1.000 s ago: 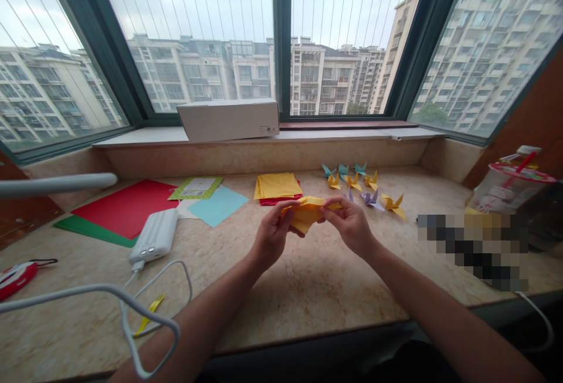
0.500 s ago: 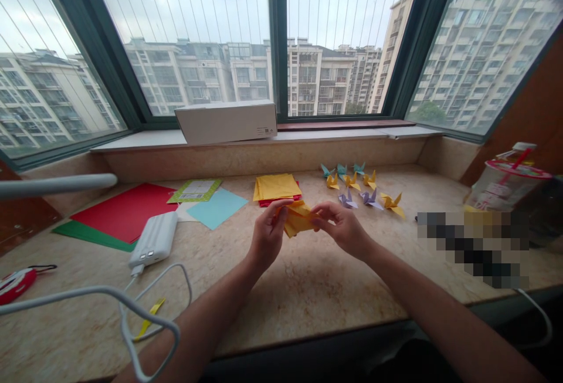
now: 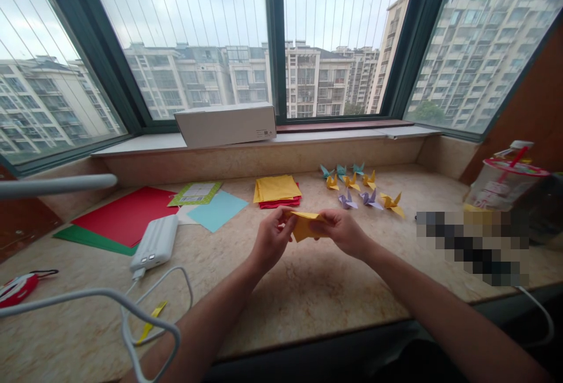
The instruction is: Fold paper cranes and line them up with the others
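Pinched at both ends, a partly folded yellow paper sheet (image 3: 308, 224) hangs between the left hand (image 3: 270, 239) and right hand (image 3: 345, 231), both closed on it, just above the beige marble counter (image 3: 308, 295) and near a stack of yellow paper squares (image 3: 276, 188). Uneven pull could, I judge, tear it or skew a crease. Far right, a clear plastic cup with a red lid (image 3: 501, 186) holds a red straw; the long white cardboard box (image 3: 226, 125) on the sill is closed, so its contents are hidden.

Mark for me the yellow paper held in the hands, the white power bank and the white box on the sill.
yellow paper (image 3: 305, 226): head view, middle of the folded sheet.
white power bank (image 3: 155, 243): head view, its top face.
white box (image 3: 226, 126): head view, its front side.
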`<action>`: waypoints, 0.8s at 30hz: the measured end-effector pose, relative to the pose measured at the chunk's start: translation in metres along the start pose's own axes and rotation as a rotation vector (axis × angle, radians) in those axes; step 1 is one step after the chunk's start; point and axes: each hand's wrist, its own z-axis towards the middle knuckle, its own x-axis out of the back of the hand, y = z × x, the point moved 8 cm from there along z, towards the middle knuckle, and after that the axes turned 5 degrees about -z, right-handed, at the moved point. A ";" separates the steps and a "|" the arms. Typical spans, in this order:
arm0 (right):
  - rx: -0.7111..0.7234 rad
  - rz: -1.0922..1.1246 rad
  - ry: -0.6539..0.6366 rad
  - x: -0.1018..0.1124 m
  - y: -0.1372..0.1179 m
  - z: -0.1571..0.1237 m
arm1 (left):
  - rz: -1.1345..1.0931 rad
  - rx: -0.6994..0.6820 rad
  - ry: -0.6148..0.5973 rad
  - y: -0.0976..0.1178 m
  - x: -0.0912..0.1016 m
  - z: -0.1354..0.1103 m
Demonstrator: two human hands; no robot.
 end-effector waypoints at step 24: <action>0.544 -0.711 0.262 0.014 -0.046 -0.015 | -0.374 0.128 0.032 -0.004 -0.004 0.001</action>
